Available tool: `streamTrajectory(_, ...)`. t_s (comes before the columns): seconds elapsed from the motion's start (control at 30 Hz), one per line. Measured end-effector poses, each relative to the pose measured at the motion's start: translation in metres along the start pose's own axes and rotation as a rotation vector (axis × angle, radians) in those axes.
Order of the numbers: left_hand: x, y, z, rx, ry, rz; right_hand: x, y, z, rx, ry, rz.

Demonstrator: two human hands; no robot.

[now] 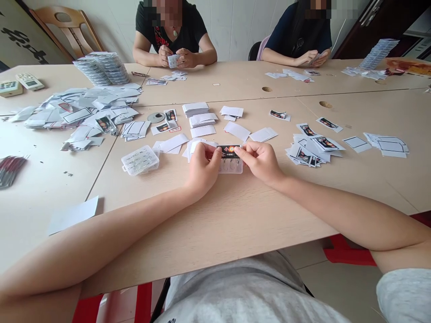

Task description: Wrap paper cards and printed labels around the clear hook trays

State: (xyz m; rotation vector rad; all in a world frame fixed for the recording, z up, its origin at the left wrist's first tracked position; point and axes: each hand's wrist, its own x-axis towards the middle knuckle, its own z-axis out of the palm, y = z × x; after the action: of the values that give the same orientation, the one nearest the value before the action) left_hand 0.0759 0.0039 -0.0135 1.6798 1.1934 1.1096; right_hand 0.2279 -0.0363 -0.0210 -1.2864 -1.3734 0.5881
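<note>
Between my two hands is a small clear plastic box [230, 167] with hook-like pieces inside and a black label [229, 151] with an orange burst along its upper part. My left hand [204, 170] grips the box's left side, thumb at the label's left end. On the right side, my right hand [261, 162] pinches the box, its thumb on the label's right end. White cards [202, 131] lie in stacks just beyond my hands. To the left of them rest clear boxes [139, 160], one on another.
A large heap of white cards [77, 110] and stacked boxes [103, 67] stand at the back left. Labelled cards [313, 148] lie to the right. A tape roll [156, 117] is beyond the clear boxes. Two people [175, 36] sit across the table, hands on small items.
</note>
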Motion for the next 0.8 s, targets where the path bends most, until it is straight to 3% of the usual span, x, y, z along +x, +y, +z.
streamTrajectory(0.17, 0.003, -0.003, -0.005, -0.231, -0.075, 0.002, 0.001, 0.000, -0.004, 0.137, -0.025, 0.053)
streamTrajectory(0.3, 0.004, 0.000, -0.013, -0.418, -0.228, -0.077, 0.000, 0.002, -0.006, 0.221, -0.047, 0.054)
streamTrajectory(0.4, 0.007, 0.001, -0.019, -0.416, -0.394, -0.117, -0.002, 0.000, -0.007, 0.240, -0.099, 0.020)
streamTrajectory(0.5, 0.010, 0.000, -0.024, -0.279, -0.551, -0.158, -0.003, -0.004, -0.005, 0.244, -0.164, 0.013)
streamTrajectory(0.7, 0.010, 0.003, -0.025, -0.205, -0.580, -0.127, -0.002, -0.006, 0.000, 0.360, -0.324, 0.304)
streamTrajectory(0.8, 0.008, 0.004, -0.025, -0.255, -0.610, -0.144, -0.001, -0.005, -0.001, 0.183, -0.406, 0.278)
